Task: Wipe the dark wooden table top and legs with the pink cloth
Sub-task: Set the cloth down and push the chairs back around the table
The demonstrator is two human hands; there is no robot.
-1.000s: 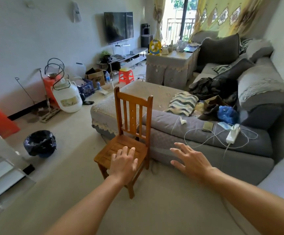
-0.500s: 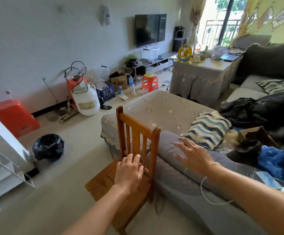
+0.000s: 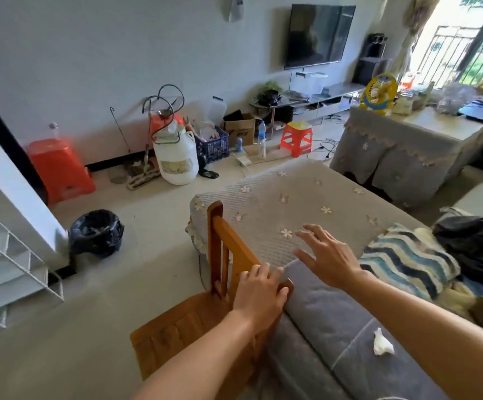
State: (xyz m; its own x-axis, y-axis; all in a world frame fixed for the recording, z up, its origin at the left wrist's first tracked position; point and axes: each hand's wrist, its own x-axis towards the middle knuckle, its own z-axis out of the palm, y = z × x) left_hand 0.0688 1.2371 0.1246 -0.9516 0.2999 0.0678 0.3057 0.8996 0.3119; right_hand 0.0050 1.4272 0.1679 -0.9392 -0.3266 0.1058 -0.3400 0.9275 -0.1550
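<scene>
Chair (image 3: 205,321) top rail, newly under left hand (image 3: 259,295)

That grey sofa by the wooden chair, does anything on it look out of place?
Yes. A crumpled white tissue lies loose on the grey sofa arm, and dark clothing is heaped beside the striped pillow. The left hand rests on the wooden chair back; no pink cloth is visible.

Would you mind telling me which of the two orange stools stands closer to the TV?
The small stool, standing on its legs by the cardboard box near the TV; the big stool stands far left.
</scene>
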